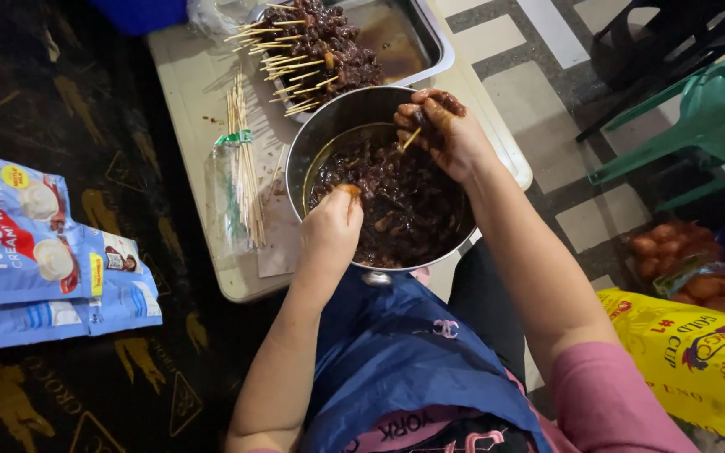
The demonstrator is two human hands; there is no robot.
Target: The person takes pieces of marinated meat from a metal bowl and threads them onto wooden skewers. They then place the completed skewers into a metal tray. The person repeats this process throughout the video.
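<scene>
A steel pot [333, 117] of dark marinated meat pieces [400, 205] sits on a small beige table [199, 75]. My right hand [438, 126], smeared with sauce, hovers over the pot's far rim and grips a thin bamboo skewer [411, 139] with meat at the fingertips. My left hand [333, 226] rests at the pot's near left side, fingers closed on a small piece of meat. Behind the pot, a metal tray [417, 38] holds a pile of finished meat skewers [316, 42].
Loose bamboo sticks in a clear plastic bag [241, 176] lie left of the pot. Blue sachet strips [35, 252] lie on the dark patterned mat at left. A yellow sack [698, 356], bagged brown round items [690, 264] and green plastic chairs [706, 117] stand at right.
</scene>
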